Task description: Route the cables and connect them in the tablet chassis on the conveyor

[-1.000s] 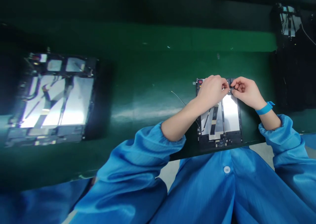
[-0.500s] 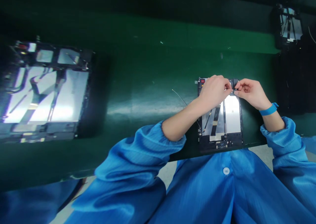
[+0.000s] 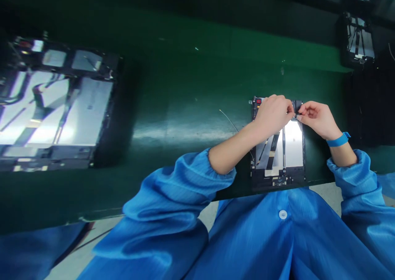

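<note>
An opened tablet (image 3: 294,146) lies flat at the green bench's front edge, its silvery inside, black frame and dark flex cables facing up. My left hand (image 3: 275,112) reaches over its upper part, thumb and fingers pinched near the top right corner. From the other side my right hand (image 3: 316,117) meets it there, its fingertips also pinched. Whatever small part sits between the fingertips is too small and covered to make out. A thin wire (image 3: 228,120) sticks out from the tablet's left side, passing under my left forearm.
A larger-looking opened tablet (image 3: 92,111) lies on the bench at far left, blurred. Another opened device (image 3: 360,41) rests at the upper right, beside a dark stack (image 3: 367,107). The green bench top (image 3: 173,86) spans the middle.
The whole view has shifted slightly, so the tablet and hands appear a little further right. Both hands keep their pinch at the tablet's top right corner.
</note>
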Motion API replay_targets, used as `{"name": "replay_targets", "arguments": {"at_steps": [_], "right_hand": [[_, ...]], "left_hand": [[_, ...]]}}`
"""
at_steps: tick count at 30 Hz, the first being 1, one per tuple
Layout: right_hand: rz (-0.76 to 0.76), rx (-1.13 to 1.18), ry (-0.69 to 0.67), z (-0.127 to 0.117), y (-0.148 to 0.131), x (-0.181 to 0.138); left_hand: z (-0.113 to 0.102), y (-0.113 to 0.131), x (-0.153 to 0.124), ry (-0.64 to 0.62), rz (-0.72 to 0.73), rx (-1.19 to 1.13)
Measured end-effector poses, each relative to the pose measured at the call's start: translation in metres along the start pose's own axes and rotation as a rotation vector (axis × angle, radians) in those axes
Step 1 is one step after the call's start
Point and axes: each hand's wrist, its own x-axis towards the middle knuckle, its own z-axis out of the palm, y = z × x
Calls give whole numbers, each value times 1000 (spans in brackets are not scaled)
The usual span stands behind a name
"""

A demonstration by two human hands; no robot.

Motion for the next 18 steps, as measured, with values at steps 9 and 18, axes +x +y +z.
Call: {"name": "replay_targets", "arguments": {"at_steps": [9, 18], "right_hand": [[-49, -226, 84, 9, -3, 1], [-57, 12, 143, 21, -30, -11]], "left_hand": [[-7, -1, -3, 84, 41, -22], [-56, -75, -108, -126, -76, 99]]}}
